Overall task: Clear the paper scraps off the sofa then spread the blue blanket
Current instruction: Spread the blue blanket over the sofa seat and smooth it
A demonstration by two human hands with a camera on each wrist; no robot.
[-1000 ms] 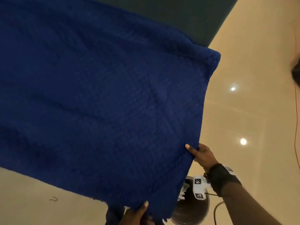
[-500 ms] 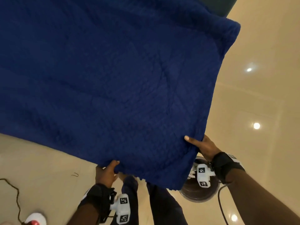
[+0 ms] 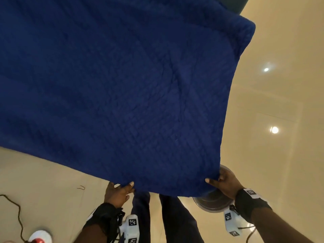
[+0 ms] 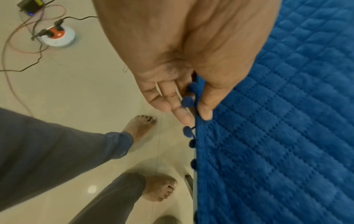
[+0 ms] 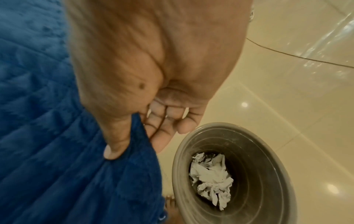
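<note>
The blue blanket (image 3: 122, 85) is held up, spread above the floor, filling the head view from the centre out to 9 and 12 o'clock. It is quilted in a diamond grid, and its near edge runs from 7 to 5 o'clock between the two hands. A glossy cream tiled floor (image 3: 273, 172) shows at 3 and 8 o'clock. A dark green surface (image 3: 235, 4) peeks past the blanket's far corner at 1 o'clock. The person's trousered legs (image 3: 175, 216) stand at 6 o'clock, feet bare. A grey bin (image 5: 258, 151) sits on the floor at 5 o'clock, just under the right hand (image 3: 228, 181), with the crumpled paper scraps (image 5: 210, 178) at its bottom. That hand clamps the blanket's corner, thumb on top, fingers (image 5: 162, 136) beneath. The left hand (image 3: 117, 193) at 7 o'clock pinches the hem between thumb and fingers (image 4: 182, 115). A round white socket (image 4: 63, 39) with cords lies at 8 o'clock. Small blue pom-poms (image 4: 187, 101) trim the hem
</note>
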